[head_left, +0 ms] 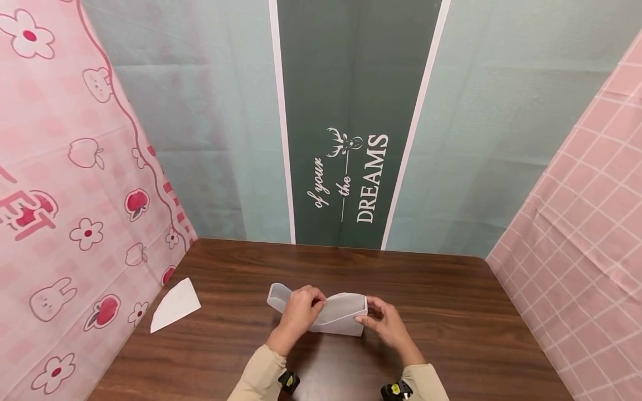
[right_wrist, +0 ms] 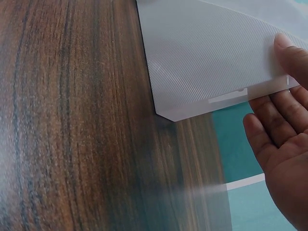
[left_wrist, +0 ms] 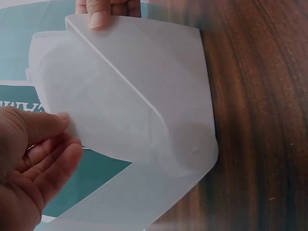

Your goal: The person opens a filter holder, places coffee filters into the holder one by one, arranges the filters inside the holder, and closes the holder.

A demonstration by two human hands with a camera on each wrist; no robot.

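Note:
A translucent white plastic filter-paper holder (head_left: 342, 324) stands upright on the table, its hinged lid (head_left: 278, 294) swung out to the left. White cone-shaped filter papers (left_wrist: 98, 91) rise from its opening. With thumb and fingertips, my left hand (head_left: 301, 307) pinches the papers' rounded edge. At the other end my right hand (head_left: 390, 324) grips the holder, its thumb on the ribbed front wall and its fingers round the end and back. How many papers are inside cannot be told.
A separate white fan-shaped filter paper (head_left: 176, 305) lies at the left of the brown wooden table (head_left: 426, 289). Printed cloth (head_left: 341, 83) hangs behind the table's back edge, with pink cloth (head_left: 592, 211) along the right and left sides.

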